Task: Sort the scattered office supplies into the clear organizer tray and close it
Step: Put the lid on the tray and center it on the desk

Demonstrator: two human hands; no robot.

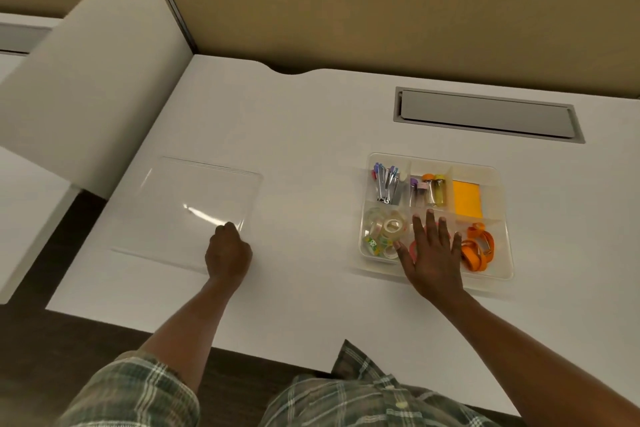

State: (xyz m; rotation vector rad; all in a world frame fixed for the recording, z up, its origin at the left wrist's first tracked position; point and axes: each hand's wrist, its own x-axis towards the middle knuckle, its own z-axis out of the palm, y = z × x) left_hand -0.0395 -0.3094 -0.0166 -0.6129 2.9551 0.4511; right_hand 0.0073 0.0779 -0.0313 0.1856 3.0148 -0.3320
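Our left hand [228, 250] grips the lid [180, 204] by its corner. Our right hand [433, 250] lies spread over the tray [500, 191]. White tabletop [308, 191] separates them.

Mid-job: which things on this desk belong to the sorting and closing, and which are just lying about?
Job: clear organizer tray; clear lid, gripped by left hand; right hand, flat over tray; tape rolls; small bottles; orange sticky notes; orange straps.
Lying about: grey desk hatch; white side partition.

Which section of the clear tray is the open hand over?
The front middle section of the tray: the right hand covers it, between the tape rolls on one side and the orange straps on the other.
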